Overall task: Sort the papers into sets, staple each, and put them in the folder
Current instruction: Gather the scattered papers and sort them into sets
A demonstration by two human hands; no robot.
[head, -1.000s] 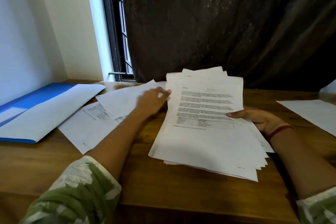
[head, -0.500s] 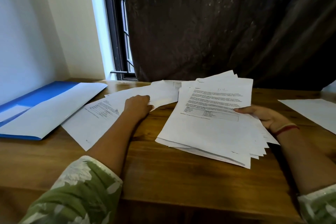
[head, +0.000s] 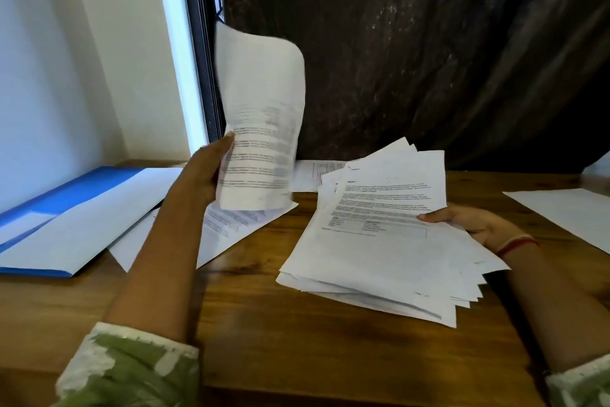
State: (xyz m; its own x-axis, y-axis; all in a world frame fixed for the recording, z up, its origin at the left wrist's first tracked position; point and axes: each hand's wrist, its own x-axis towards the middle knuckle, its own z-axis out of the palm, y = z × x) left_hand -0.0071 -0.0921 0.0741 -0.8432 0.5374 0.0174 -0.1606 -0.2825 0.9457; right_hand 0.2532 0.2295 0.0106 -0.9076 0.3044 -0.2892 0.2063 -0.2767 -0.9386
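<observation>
1. Nearest the camera, two green-and-white patterned sleeves (head: pixel 132 370) frame a wooden table (head: pixel 330 357), one forearm reaching forward from each.
2. The right hand (head: pixel 475 225) grips the right edge of a thick, fanned stack of printed papers (head: pixel 379 258), thumb on top. The stack's near edge rests on the table, right of centre. A red thread bracelet (head: pixel 516 245) circles that wrist.
3. The left hand (head: pixel 204 175) grips a raised sheet (head: pixel 260 129) by its left edge, holding it upright above the table with its top corner curling over. It is blurred, so it could be one page or a few.
4. Beneath the raised sheet, loose printed pages (head: pixel 231 228) lie overlapping on the table.
5. At far left lies a blue folder (head: pixel 66 195) with a white sheet (head: pixel 85 225) lying across it.
6. At far right lies a single page (head: pixel 567 212), well apart from the stack.
7. Another printed page (head: pixel 307 175) lies flat just behind the stack.
8. Behind the table hangs a dark, shiny curtain (head: pixel 429 43), with a black window frame (head: pixel 201 43) and a pale wall to its left.
</observation>
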